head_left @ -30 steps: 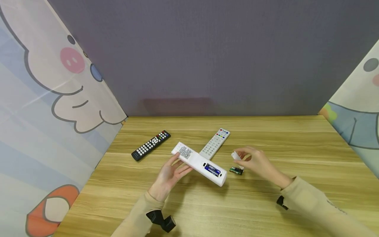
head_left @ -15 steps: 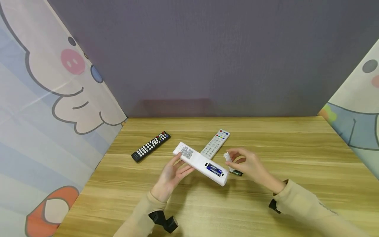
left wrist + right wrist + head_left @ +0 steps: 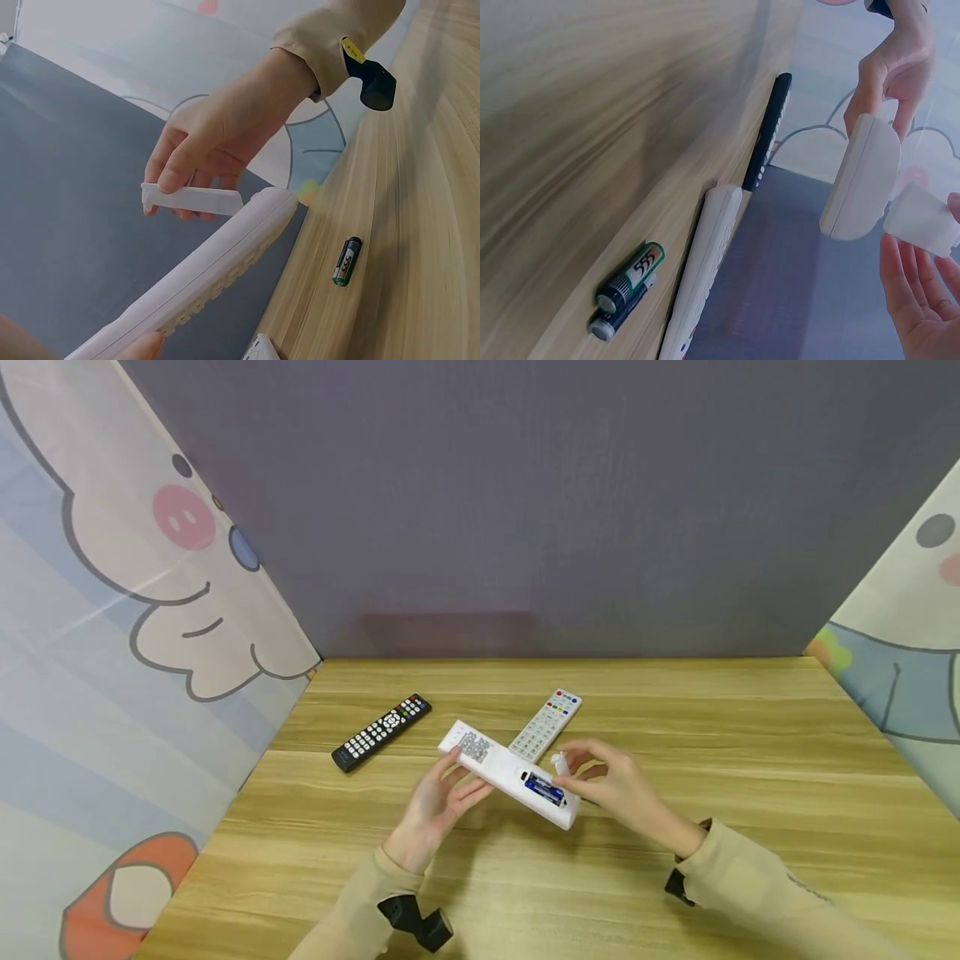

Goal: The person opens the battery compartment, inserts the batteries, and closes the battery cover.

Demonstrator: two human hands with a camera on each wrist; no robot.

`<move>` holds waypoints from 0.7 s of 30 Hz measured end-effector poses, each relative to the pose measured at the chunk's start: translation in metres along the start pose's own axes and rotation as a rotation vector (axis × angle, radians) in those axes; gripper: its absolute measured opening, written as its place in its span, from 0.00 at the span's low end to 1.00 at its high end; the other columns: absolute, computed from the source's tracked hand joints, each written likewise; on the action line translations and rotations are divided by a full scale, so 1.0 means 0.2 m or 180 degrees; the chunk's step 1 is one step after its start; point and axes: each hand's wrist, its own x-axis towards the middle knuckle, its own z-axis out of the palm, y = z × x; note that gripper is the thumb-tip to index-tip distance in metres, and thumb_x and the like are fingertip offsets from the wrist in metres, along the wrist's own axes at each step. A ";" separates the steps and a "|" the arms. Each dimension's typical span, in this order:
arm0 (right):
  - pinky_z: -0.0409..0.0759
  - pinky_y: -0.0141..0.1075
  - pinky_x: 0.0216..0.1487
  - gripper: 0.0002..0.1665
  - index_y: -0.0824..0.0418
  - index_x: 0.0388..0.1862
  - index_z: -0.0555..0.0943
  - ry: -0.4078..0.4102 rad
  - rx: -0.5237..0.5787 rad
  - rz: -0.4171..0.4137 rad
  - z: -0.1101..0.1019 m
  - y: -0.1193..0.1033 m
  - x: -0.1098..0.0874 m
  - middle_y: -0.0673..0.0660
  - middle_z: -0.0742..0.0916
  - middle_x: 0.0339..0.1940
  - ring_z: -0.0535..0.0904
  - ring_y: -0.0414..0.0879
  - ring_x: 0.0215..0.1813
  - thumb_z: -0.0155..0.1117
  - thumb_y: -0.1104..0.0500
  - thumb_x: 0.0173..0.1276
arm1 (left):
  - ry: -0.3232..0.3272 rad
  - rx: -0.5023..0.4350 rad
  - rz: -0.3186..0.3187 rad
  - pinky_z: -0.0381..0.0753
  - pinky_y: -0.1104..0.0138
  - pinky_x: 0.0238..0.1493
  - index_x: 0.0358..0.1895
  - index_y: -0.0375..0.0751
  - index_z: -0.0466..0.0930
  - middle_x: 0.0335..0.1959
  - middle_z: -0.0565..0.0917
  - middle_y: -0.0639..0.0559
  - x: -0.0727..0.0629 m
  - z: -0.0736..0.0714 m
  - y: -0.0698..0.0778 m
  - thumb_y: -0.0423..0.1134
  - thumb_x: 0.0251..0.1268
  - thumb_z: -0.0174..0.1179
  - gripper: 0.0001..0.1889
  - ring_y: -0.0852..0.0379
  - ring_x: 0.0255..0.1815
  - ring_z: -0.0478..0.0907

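My left hand [image 3: 431,814] holds a white remote control [image 3: 491,766] by its far-left half, back side up and raised over the table. In its uncovered battery compartment lie blue batteries [image 3: 542,788]. Thumb and fingers of my right hand [image 3: 615,785] pinch a small white battery cover [image 3: 560,764], which stands tilted over the compartment's right end. From the left wrist, one end of the cover [image 3: 195,199] shows right at the end of the remote [image 3: 202,266]. The right wrist view has the cover [image 3: 919,219] close beside the remote's end.
A second white remote [image 3: 545,725] lies face up behind the held one. Further left is a black remote [image 3: 381,732]. Below my right hand, a green battery [image 3: 634,274] and a dark one [image 3: 621,309] lie side by side on the wooden table [image 3: 712,710]. A grey panel [image 3: 555,510] rises behind.
My right hand has moved left with the battery cover, from above the loose batteries to over the held remote's compartment. My left hand and the remote have barely shifted.
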 end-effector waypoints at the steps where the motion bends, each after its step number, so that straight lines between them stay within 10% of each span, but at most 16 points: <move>1: 0.82 0.33 0.29 0.22 0.65 0.41 0.77 -0.0003 0.0001 0.0011 0.00 0.00 0.00 0.52 0.81 0.29 0.77 0.38 0.32 0.71 0.67 0.44 | 0.0006 -0.0008 -0.0004 0.70 0.52 0.56 0.58 0.37 0.55 0.54 0.61 0.35 0.00 0.00 0.00 0.40 0.67 0.44 0.19 0.41 0.45 0.74; 21: 0.81 0.31 0.26 0.22 0.67 0.38 0.78 -0.0021 -0.0169 -0.0559 0.04 0.00 0.00 0.51 0.80 0.26 0.75 0.39 0.30 0.72 0.69 0.40 | 0.0032 -0.0022 0.0033 0.71 0.53 0.55 0.55 0.37 0.59 0.50 0.65 0.37 -0.01 0.01 0.00 0.41 0.67 0.45 0.17 0.43 0.42 0.76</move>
